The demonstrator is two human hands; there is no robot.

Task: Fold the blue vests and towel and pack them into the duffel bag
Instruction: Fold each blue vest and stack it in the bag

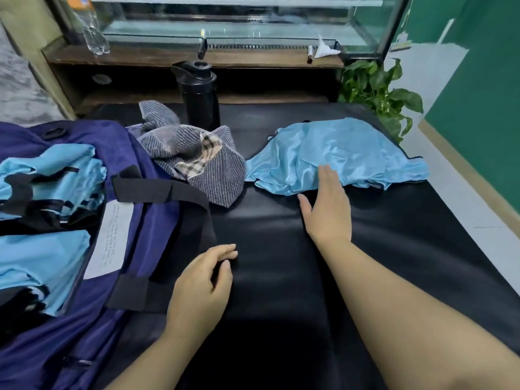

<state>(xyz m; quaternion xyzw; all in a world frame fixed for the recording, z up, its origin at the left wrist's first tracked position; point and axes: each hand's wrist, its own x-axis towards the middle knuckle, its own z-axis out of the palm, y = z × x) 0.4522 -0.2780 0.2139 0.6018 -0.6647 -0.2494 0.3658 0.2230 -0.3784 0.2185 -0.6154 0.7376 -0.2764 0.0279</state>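
A crumpled light blue vest (337, 147) lies on the black table (281, 277) at the far right. My right hand (327, 206) reaches toward it with straight fingers, its fingertips on the vest's near edge. A grey striped towel (197, 161) sits bunched up in the middle, next to the navy duffel bag (135, 170) on the left. Folded blue vests (47, 209) lie inside the open bag. My left hand (202, 288) rests on the table beside the bag's black strap (180, 220), fingers loosely curled and holding nothing.
A black water bottle (199, 97) stands behind the towel. Further back are a wooden shelf (168, 56) with a clear plastic bottle (94, 35) and a glass case. A green plant (377, 85) stands off the table's far right corner.
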